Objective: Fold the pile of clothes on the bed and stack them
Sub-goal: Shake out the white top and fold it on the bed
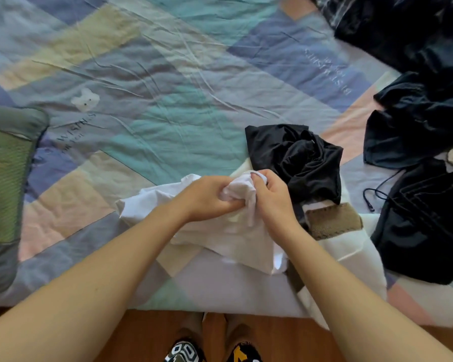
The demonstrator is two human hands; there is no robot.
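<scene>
— Hands first: the left hand [207,197] and right hand [271,194] sit close together, both with fingers curled tight on a bunched bit of the white top [220,231].

— Why bunched?

— Hunting for a hem or collar, I'd guess, so it can be shaken flat. The rest of it trails down onto the bed [154,74], near the front edge.

— And the other clothes?

— A crumpled black top [298,155] lies just behind the right hand. The dark pile [424,113] is spread along the right side, within reach. Something brown [332,220] pokes out by the right wrist; can't tell what.

— Anything folded?

— No stack that I can see. A green pillow [5,184] sits at the left, well apart.
</scene>
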